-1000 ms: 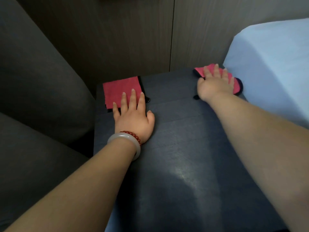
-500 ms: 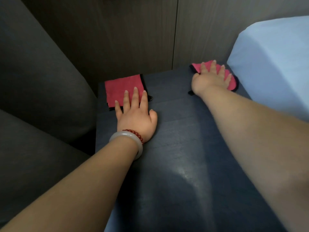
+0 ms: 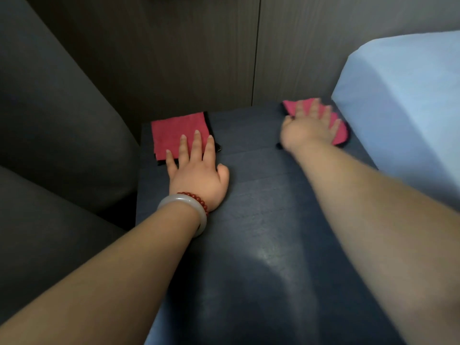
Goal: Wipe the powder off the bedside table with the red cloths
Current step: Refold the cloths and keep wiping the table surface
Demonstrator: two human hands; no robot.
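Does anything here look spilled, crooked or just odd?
Nothing stands out. The left hand presses the left cloth flat, the right hand, blurred, presses the right cloth, both at far corners of the table. No powder shows on its dark top.

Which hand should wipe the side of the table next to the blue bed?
Probably the right hand. Its fingers lie flat on the red cloth at the far right corner of the table, right beside the bed. The left hand presses the other cloth at the far left corner.
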